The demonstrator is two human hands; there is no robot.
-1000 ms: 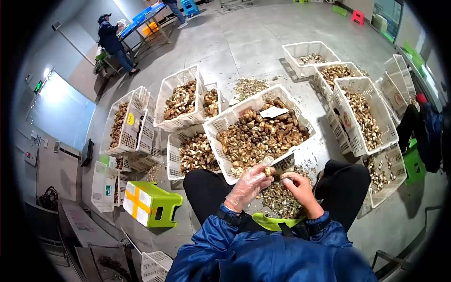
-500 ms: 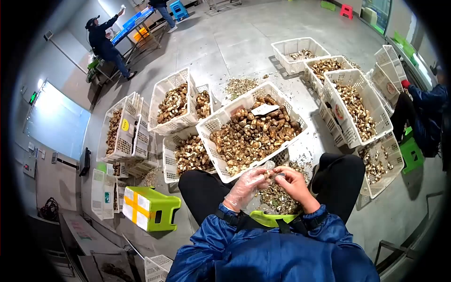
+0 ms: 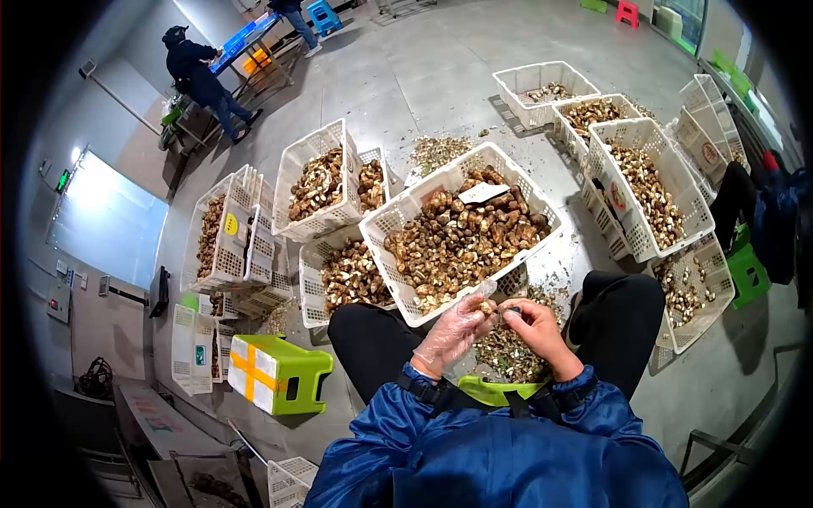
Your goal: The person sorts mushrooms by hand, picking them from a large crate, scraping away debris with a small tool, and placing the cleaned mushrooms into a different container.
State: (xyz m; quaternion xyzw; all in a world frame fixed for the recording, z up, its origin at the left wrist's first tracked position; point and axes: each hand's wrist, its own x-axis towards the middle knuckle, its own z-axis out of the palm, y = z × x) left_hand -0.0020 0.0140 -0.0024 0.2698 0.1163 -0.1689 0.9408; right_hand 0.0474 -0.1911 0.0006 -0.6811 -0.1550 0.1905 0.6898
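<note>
My left hand (image 3: 451, 337), in a clear plastic glove, pinches a small brown-and-white mushroom (image 3: 487, 308). Bare and closed, my right hand (image 3: 542, 332) meets it from the right; a small dark thing shows at its fingertips, too small to name. Both hands are between my knees, just past the near edge of a white crate (image 3: 385, 267) heaped with brown mushrooms (image 3: 461, 241). A white card (image 3: 483, 193) lies on that heap. Below my hands, trimmings (image 3: 512, 351) cover the floor in front of a green stool (image 3: 495, 391).
More mushroom crates stand at left (image 3: 224, 245) and right (image 3: 648, 241). A green stool with a taped white box (image 3: 254, 372) is at left. One person (image 3: 199, 80) stands by a blue-topped table (image 3: 246, 42); another person (image 3: 775, 212) sits at far right.
My hands stay together at the mushroom, with small finger shifts. The view has shifted slightly. The person at the far table has lowered a raised arm and turned toward the table.
</note>
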